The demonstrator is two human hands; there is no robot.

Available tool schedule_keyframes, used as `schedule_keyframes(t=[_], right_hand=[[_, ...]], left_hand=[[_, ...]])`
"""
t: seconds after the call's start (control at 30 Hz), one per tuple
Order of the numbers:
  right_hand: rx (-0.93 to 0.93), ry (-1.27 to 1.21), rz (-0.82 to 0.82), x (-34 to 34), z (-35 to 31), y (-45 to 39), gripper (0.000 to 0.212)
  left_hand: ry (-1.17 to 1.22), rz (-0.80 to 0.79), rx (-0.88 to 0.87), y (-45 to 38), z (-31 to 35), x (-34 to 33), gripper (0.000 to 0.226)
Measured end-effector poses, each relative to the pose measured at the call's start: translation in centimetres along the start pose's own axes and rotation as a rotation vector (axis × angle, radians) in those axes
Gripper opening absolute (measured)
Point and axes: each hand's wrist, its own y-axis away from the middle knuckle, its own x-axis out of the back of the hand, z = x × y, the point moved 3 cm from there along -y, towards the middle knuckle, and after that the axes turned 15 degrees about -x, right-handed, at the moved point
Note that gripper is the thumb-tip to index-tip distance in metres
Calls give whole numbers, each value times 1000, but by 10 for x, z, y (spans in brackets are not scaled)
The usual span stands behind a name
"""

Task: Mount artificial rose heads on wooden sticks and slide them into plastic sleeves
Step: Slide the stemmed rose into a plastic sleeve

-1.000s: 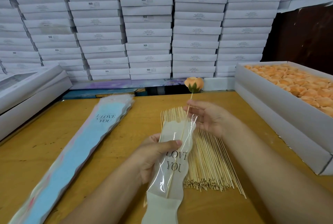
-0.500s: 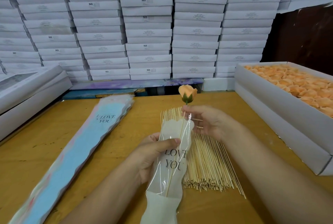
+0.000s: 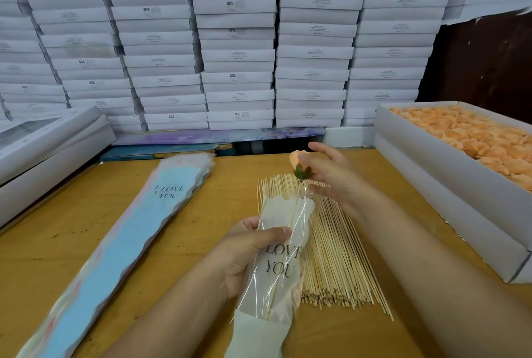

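Observation:
My left hand (image 3: 247,254) grips a clear plastic sleeve (image 3: 280,268) printed "LOVE YOU", thumb across its front. A wooden stick (image 3: 283,257) runs down inside the sleeve, its lower tip near the white paper base. On top of the stick sits an orange rose head (image 3: 298,160) with green sepals, just above the sleeve's mouth. My right hand (image 3: 328,173) pinches the rose head from the right side.
A pile of loose wooden sticks (image 3: 336,257) lies under the sleeve. A stack of blue "LOVE YOU" sleeves (image 3: 121,242) lies at left. A white box of orange rose heads (image 3: 475,139) stands at right. White boxes (image 3: 236,41) are stacked behind the table, with more at far left.
The rose on its stick has slid deeper into the sleeve. My right hand has moved from the stick up to the rose head.

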Motion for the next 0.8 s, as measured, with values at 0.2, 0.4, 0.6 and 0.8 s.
schedule_keyframes(t=[0.2, 0.4, 0.6, 0.8], right_hand=[[64, 81, 21, -1, 4, 0, 13], [83, 161, -5, -5, 12, 4, 12], [41, 207, -27, -9, 17, 9, 22], [56, 279, -42, -14, 19, 11, 28]], left_hand=[[10, -9, 2, -1, 1, 2, 38], [11, -4, -3, -3, 3, 5, 37], [7, 19, -3, -5, 2, 8, 37], [44, 34, -26, -6, 2, 9, 12]])
